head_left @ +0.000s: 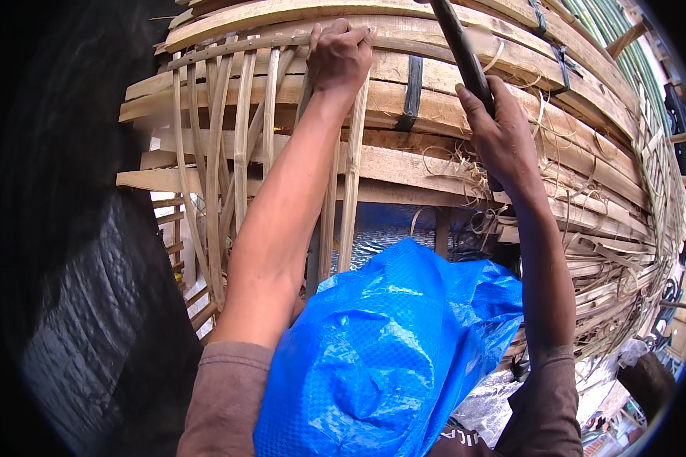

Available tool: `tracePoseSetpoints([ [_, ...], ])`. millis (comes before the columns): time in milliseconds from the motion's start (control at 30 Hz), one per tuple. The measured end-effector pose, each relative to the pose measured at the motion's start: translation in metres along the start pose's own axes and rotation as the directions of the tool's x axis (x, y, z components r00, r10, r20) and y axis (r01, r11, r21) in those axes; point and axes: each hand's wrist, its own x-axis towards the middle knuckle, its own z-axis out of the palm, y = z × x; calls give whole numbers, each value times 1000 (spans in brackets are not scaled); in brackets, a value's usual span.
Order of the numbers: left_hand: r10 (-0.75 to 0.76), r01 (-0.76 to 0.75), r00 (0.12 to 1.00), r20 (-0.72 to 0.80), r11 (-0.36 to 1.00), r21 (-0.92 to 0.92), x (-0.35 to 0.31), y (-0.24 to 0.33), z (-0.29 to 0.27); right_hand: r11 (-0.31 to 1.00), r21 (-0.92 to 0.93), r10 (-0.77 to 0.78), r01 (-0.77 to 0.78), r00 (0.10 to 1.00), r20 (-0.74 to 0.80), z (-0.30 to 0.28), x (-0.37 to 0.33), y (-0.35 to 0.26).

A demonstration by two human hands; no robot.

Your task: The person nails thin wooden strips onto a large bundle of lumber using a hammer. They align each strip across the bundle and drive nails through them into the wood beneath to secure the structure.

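Note:
My left hand is closed at the top of a frame of bamboo slats, its fingers curled round the end of an upright bamboo slat where it meets the nailed crosspiece. Several more slats hang down from that crosspiece to the left of my hand. In my right hand is a long dark bar, gripped partway along and raised at a slant over the timber. Its upper end runs out of the picture, so I cannot tell what tool it is.
Long stacked wooden boards, tied with black straps, lie ahead of me. Curled wood shavings cling to them on the right. Blue woven plastic sheeting covers my front. Dark sheeting hangs at the left.

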Motion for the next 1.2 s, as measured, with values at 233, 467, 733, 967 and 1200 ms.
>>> tracePoseSetpoints([
  [233, 43, 3, 953, 298, 988, -153, -5, -22, -22, 988, 47, 152, -148, 983, -102, -3, -2, 93],
  [467, 172, -202, 925, 338, 978, 56, -20, -26, -39, 994, -5, 110, -111, 985, -133, -1, -6, 92],
  [733, 95, -169, 881, 463, 978, 121, -13, -27, -38, 998, 0, 61, -62, 984, -169, 4, -4, 99],
  [967, 85, -167, 882, 464, 976, 139, -13, -22, -40, 996, -7, 91, -93, 984, -155, 4, -5, 97],
  [1200, 81, -278, 818, 569, 922, 268, -6, -15, -47, 999, -9, 34, -36, 981, -193, 0, -11, 84],
])
